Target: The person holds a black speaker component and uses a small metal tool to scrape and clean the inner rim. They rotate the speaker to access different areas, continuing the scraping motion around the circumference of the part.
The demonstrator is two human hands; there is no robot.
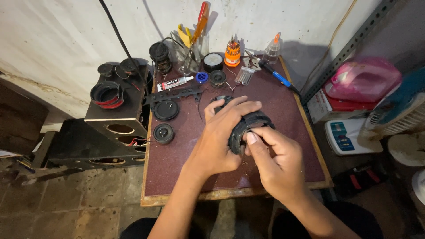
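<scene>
Hands meet over the table (177,177) centre. Left hand (221,137) wraps the black speaker (248,128) from behind; right hand (276,161) grips its near rim, thumb pressed on the edge. Speaker is held edge-up, clear of the table. Judgement: rim fitting or separation in hand; next move calls for steady thumb pressure round the edge. Glue tube (175,82) lies well apart.

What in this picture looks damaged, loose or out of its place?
The black speaker box left of the table has open round holes, with red and black wires hanging out of one. Small round speakers lie loose on the table. Both hands, left hand and right hand, hold a black ring-shaped part.
</scene>
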